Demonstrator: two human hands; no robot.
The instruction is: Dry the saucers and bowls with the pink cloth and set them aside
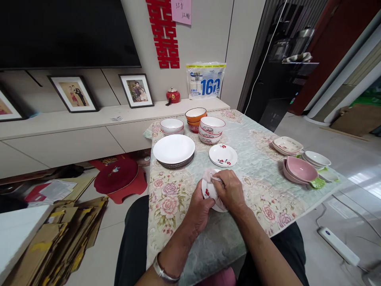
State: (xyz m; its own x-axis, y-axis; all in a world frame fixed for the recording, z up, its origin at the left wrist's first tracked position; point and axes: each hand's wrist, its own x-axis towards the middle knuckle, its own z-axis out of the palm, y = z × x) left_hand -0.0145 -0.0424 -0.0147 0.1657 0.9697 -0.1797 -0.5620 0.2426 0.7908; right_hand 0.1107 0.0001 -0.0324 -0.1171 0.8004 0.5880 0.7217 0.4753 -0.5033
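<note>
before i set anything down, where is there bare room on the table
The tablecloth is bare left of the left hand, in front of the plate stack, and between the right hand and the pink bowls. It is crowded at the back, where bowl stacks stand close together, and at the right corner.

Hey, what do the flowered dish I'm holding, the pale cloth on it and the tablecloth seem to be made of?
Flowered dish: probably glazed ceramic, judging by its smooth white surface and red decoration.
Pale cloth: soft and matte, bunched up; fabric or thick tissue, I can't tell which.
Tablecloth: likely quilted fabric, from its puckered, patterned surface.
</note>
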